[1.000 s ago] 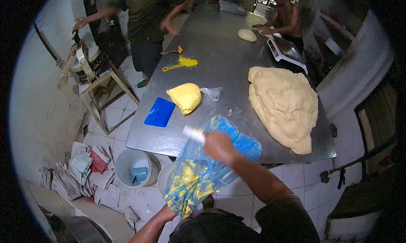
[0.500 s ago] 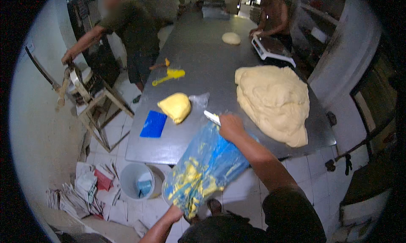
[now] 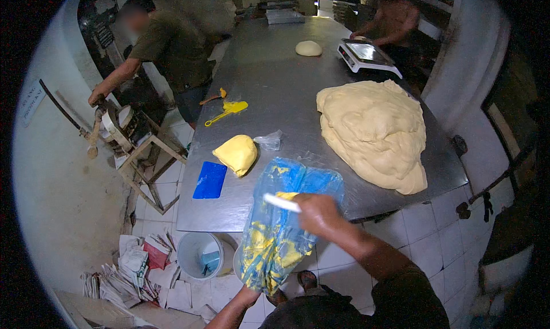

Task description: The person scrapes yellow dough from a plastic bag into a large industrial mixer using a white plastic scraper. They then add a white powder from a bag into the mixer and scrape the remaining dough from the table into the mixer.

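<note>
Blue bag [image 3: 285,230], long axis slanting up rightward, left hand [image 3: 248,296] seemingly clutching base, right hand [image 3: 318,214] gripping white tool [image 3: 280,203]

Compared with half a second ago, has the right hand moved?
Yes: the right hand is closer to the near edge of the metal table.

One left hand [image 3: 248,296], one right hand [image 3: 318,214], one blue bag [image 3: 286,228], one white scraper [image 3: 281,203].
Beyond these: one large dough mass [image 3: 372,134], one small dough ball [image 3: 309,49], one yellow lump [image 3: 236,155], one blue sheet [image 3: 210,180], one scale [image 3: 366,56], two co-workers [image 3: 176,58].
</note>
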Demonstrator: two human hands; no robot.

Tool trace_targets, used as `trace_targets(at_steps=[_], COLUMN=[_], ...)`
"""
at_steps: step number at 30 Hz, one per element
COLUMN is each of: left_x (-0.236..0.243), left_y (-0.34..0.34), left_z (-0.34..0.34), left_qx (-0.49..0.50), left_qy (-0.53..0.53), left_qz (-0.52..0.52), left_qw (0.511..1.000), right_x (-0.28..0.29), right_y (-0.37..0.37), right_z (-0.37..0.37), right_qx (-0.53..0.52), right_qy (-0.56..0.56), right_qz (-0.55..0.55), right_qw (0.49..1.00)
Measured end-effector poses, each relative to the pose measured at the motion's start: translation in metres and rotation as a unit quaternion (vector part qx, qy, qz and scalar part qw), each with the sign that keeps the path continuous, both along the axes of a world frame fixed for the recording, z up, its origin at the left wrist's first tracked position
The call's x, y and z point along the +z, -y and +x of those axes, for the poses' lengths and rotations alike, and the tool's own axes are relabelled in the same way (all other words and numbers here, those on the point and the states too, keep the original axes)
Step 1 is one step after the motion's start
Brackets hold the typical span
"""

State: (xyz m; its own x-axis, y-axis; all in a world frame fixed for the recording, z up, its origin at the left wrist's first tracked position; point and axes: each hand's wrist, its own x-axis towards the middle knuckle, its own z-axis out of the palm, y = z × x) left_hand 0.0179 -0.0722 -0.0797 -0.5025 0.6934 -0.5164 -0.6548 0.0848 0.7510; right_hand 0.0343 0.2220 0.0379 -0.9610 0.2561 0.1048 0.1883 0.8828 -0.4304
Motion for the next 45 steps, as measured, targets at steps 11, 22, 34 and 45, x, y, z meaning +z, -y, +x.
trace_targets(at_steps=[11,22,34,45], left_x=[-0.029,0.035,0.128,0.124], left_y=[0.008,0.033,-0.246,-0.302], left_z=[0.019,-0.035,-0.179,-0.163], left_qx=[0.064,-0.496,-0.304,-0.503], left_qy=[-0.001,-0.302,-0.797,-0.716], left_qz=[0.033,-0.211,-0.085,-0.254], left_qw=[0.997,0.787,0.515,0.411], right_x=[0.030,0.006,-0.013,0.029], right_y=[-0.095,-0.019,-0.021,-0.044], right_z=[-0.115,0.037,0.040,0.172], right_qx=[-0.145,-0.024,-0.038,-0.213], right_qy=[-0.011,0.015,-0.003,-0.273], right_qz=[0.138,0.139,0.141,-0.006], right_qw=[0.980,0.990,0.989,0.938])
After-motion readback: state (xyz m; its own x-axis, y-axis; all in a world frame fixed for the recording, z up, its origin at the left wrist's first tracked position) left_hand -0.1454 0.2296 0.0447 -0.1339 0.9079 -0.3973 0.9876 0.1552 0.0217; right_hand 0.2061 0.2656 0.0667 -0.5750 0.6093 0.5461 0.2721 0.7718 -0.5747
